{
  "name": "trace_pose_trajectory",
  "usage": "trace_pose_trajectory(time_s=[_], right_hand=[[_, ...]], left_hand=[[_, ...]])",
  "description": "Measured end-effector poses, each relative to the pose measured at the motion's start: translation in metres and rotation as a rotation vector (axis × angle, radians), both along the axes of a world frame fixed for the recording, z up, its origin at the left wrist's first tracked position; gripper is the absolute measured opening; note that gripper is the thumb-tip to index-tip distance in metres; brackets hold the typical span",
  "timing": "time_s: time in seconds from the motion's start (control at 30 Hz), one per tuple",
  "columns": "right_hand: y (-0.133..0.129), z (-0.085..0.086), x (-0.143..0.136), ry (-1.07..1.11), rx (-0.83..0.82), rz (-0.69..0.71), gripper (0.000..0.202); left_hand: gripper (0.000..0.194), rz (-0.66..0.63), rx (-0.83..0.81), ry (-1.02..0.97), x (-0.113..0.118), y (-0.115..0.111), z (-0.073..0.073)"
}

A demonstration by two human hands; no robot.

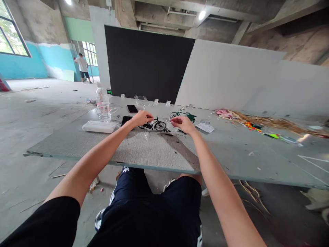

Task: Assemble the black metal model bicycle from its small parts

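Note:
A black model bicycle (160,126) stands upright on the table in front of me, its spoked front wheel facing right. My left hand (142,118) is closed on its rear part and hides much of the back wheel. To the right of the bicycle, my right hand (183,124) is raised with thumb and fingers pinched together; whatever sits between them is too small to make out. Behind that hand stands a green model bicycle (190,116), partly covered by it. Small black parts (181,131) lie on the tabletop below my right hand.
On the left are a white oblong case (99,126), a plastic bottle (103,107) and a phone (132,108). A paper slip (205,127) lies right of my right hand. Dried stalks (267,120) and colourful bits run along the right. A black panel (147,65) stands behind the table.

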State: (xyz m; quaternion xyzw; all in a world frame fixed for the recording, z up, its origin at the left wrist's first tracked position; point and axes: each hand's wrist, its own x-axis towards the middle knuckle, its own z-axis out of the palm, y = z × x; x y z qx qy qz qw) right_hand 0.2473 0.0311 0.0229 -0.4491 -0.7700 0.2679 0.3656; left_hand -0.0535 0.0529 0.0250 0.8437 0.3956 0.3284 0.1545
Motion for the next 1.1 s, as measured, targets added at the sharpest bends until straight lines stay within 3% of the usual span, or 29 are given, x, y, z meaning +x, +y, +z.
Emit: trace_pose_trajectory(time_s=[0.1,0.27,0.57,0.73,1.1], right_hand=[[-0.005,0.003,-0.013,0.139,-0.013,0.049,0.050],[-0.009,0.002,-0.024,0.190,-0.001,0.071,0.049],[-0.013,0.000,-0.041,0.234,0.182,-0.028,0.045],[-0.015,0.003,-0.056,0.176,0.300,-0.052,0.038],[-0.014,0.005,-0.071,0.048,0.356,-0.046,0.035]], left_hand=[[0.022,0.009,0.023,-0.001,0.003,-0.001,-0.002],[0.022,-0.002,0.045,-0.004,0.007,-0.004,-0.003],[0.024,-0.008,0.054,0.015,0.012,-0.008,-0.003],[0.023,-0.016,0.060,0.013,0.015,-0.008,-0.004],[0.022,0.002,0.036,0.007,0.016,-0.010,-0.004]])
